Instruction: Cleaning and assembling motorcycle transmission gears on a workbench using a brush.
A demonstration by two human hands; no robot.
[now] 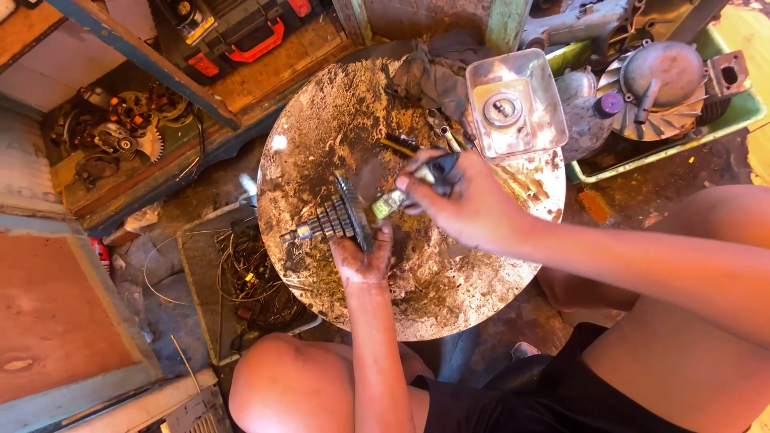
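A round, rusty, dirt-crusted metal table point(449, 297) sits between the person's bare knees, and both hands work over its middle. The left hand point(362, 258), black with grease, reaches up from the near edge and its grip is pinched on a grimy steel gear shaft with stacked toothed wheels point(333, 218), holding it from below at the large wheel; the shaft lies roughly level, its thin end pointing toward the left edge of the table. The right hand point(465, 200) comes in from the right edge, its grip closed around a small dark tool with a yellowish tip point(413, 188), and that tip meets the right end of the gear shaft just above the left thumb. Toward the far edge of the table lies a crumpled grey rag point(433, 72), and beside it, at the far right edge, stands a clear square plastic container with a round metal part inside point(515, 104). A few small metal tools point(441, 132) lie between the rag and the right hand, too dark to tell apart. Beyond the table's right edge a green plastic tray point(734, 116) holds a grey engine housing with cooling fins point(662, 84). On the floor left of the table lies a tangle of thin wires point(249, 277).
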